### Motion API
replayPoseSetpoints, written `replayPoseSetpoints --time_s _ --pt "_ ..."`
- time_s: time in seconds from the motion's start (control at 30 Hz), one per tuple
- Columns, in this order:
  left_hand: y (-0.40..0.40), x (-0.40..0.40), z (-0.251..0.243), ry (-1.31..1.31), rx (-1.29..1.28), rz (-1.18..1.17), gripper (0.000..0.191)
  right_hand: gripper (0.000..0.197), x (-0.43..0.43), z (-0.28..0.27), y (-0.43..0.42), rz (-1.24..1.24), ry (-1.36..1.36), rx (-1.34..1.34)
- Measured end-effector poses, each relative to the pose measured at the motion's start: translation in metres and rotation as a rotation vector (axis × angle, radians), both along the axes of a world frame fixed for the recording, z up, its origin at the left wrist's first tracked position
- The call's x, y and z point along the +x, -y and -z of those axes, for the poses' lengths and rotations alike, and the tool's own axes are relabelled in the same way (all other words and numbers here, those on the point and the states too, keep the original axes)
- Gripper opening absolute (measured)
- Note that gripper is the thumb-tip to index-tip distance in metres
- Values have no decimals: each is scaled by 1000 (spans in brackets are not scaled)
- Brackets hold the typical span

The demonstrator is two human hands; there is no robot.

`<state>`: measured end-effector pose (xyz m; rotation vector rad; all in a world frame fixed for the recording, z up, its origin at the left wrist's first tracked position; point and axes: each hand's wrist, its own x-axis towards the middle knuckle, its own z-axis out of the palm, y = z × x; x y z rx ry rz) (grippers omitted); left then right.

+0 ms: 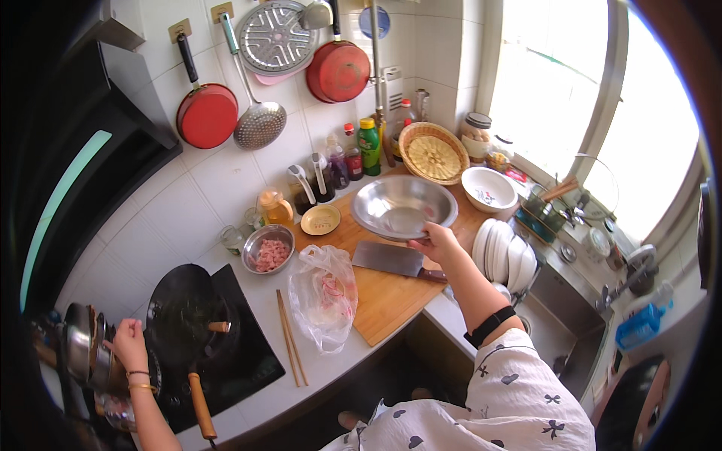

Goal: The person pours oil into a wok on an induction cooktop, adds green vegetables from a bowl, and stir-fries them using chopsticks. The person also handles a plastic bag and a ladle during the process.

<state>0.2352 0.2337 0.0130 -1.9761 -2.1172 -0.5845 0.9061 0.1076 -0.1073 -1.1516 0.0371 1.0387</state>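
My right hand (437, 242) grips the near rim of a wide stainless steel bowl (395, 206) over the wooden cutting board (379, 307). Whether the bowl rests on the board or is lifted cannot be made out. Just below the hand lies a cleaver (389, 259), its handle partly behind my forearm. At far left, my left hand (130, 349) is beside stacked steel pots (84, 344); its grip is unclear. Right of it sits a dark wok (183, 307) with a wooden handle (201, 403). A small steel bowl (246, 259) contains raw cut meat (271, 255).
A plastic bag (322, 299) and chopsticks (290, 338) lie between hob and board. Sauce bottles (369, 147), a wicker basket (433, 153) and a white bowl (488, 189) stand behind. White plates (502, 253) stand by the sink (555, 304). Red pans (207, 115) hang above.
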Motion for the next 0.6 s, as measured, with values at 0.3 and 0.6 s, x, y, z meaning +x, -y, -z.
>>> replayPoseSetpoints --time_s 0.3,0.6 --pt "93 44 -7 205 194 3 79 37 97 101 -39 -143 -231 44" --pt "208 13 28 758 -62 -226 66 42 -72 11 -1 -119 909 298"
